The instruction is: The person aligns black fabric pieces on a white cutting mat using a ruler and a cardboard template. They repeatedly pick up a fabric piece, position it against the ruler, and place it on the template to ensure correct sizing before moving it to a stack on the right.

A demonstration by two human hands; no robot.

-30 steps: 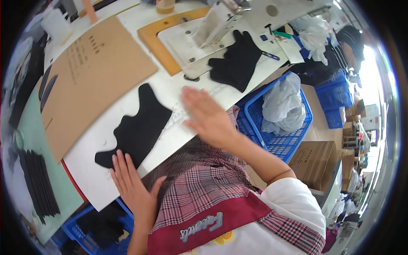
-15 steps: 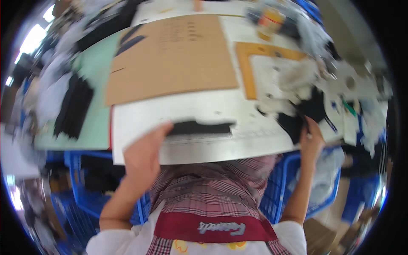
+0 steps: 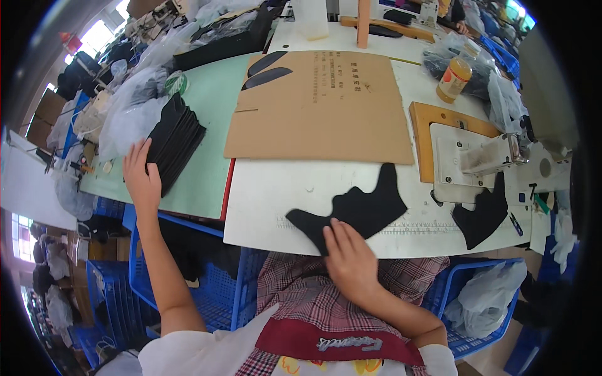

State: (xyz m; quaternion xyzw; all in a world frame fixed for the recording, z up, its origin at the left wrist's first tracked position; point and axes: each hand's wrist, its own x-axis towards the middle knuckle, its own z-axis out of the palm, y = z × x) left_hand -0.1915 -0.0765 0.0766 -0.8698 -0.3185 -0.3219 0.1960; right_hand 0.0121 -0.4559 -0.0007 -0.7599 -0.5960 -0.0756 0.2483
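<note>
My left hand (image 3: 143, 177) is at the left edge of a stack of black cut fabric pieces (image 3: 177, 141), its fingers stretched and its thumb apart. Whether a piece is pinched there is hard to see. On the white table in front of me lies a black fabric piece (image 3: 371, 205) with a notched edge and two pointed ends. My right hand (image 3: 351, 260) rests on its near part, fingers extended and lying flat. A similar black piece (image 3: 484, 214) lies at the right, by the sewing machine (image 3: 483, 156), apart from both hands.
Beyond the black piece lies a cardboard sheet (image 3: 320, 116) with two dark oval pieces (image 3: 266, 79). A bottle (image 3: 454, 78) of yellowish liquid stands at the back right. Blue baskets (image 3: 235, 294) flank my lap. Printed ruler marks run along the white table's front (image 3: 263, 235).
My left hand has moved from the middle black piece to the stack at the left. My right hand has left the piece by the machine and now lies on the middle piece, which looks spread wider.
</note>
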